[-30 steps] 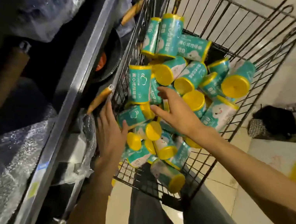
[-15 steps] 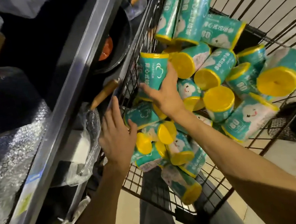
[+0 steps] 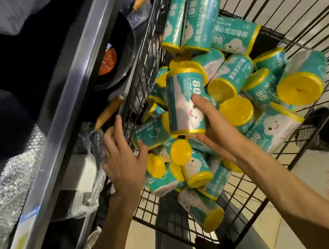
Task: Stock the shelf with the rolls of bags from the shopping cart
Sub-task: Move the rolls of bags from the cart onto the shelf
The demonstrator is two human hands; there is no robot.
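While right hand [image 3: 209,126] grips an upright roll [image 3: 185,101] above the cart [image 3: 247,203]; left hand [image 3: 125,160] clasps another roll [image 3: 151,131].

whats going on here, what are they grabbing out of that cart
A person is unloading rolls of bags from a wire shopping cart beside a metal shelf. The right hand grips one teal and yellow roll lifted off the pile. The left hand touches another roll at the cart's near side. Nothing is shelved yet.
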